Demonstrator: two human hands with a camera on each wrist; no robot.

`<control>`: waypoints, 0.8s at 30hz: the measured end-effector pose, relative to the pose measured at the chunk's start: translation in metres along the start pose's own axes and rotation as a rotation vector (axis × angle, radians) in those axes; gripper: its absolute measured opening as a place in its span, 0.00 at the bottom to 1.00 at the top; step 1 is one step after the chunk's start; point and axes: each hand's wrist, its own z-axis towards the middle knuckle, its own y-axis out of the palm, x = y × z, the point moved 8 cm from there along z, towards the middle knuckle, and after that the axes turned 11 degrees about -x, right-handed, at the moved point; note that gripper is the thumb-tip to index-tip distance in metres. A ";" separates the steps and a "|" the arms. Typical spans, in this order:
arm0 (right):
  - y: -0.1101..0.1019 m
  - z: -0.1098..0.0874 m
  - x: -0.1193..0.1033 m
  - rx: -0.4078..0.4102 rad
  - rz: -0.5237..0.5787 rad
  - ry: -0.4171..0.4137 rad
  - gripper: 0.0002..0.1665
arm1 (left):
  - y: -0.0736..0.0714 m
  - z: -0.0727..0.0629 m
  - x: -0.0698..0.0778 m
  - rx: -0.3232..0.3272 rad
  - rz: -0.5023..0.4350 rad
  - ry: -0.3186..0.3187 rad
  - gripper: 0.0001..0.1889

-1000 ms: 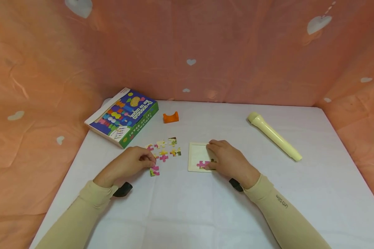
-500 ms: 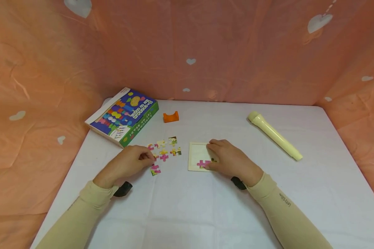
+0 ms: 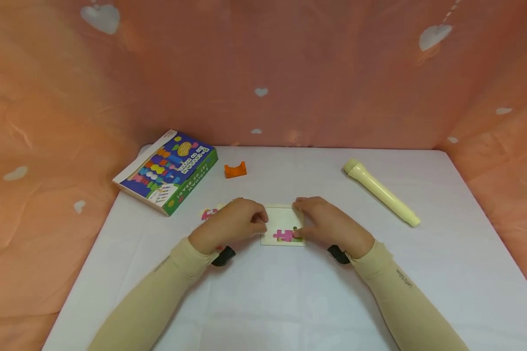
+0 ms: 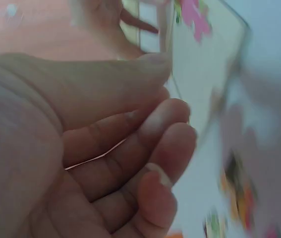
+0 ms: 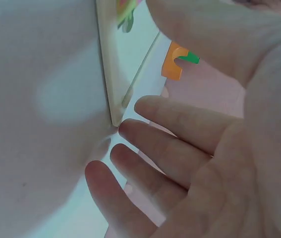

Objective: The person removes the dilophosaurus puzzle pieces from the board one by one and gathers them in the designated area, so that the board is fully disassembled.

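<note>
A shallow cream puzzle frame (image 3: 281, 215) lies in the middle of the table, with pink and green puzzle pieces (image 3: 283, 236) along its near side. At its left edge is my left hand (image 3: 233, 222), thumb and fingers curled close together; whether a piece sits between them is hidden, and the left wrist view is blurred. My right hand (image 3: 330, 227) rests at the frame's right side, its thumb over the pieces and its forefinger by the far corner. In the right wrist view its fingers (image 5: 167, 144) stretch out fairly straight near the frame's corner. Loose puzzle pieces (image 3: 208, 213) lie partly behind my left hand.
At the back left lies a blue and green toy box (image 3: 169, 170). A small orange block with a curved notch (image 3: 235, 170) stands to its right. Farther right is a long pale-yellow stick with a thicker end (image 3: 381, 192). Orange cloth walls (image 3: 316, 87) enclose the white table (image 3: 263, 302).
My left hand has moved right from the loose pieces to the frame's left edge, now covering many of them. My right hand stays at the frame. The head view has shifted slightly.
</note>
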 end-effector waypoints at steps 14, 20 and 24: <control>0.002 0.002 0.001 -0.018 0.023 0.017 0.46 | 0.021 0.030 0.028 -0.093 0.040 0.001 0.06; 0.001 0.002 0.001 -0.012 0.006 0.019 0.45 | 0.021 0.030 0.028 -0.078 0.053 0.011 0.07; 0.001 0.001 0.002 -0.019 0.022 0.034 0.45 | 0.023 0.031 0.029 -0.081 0.076 0.020 0.07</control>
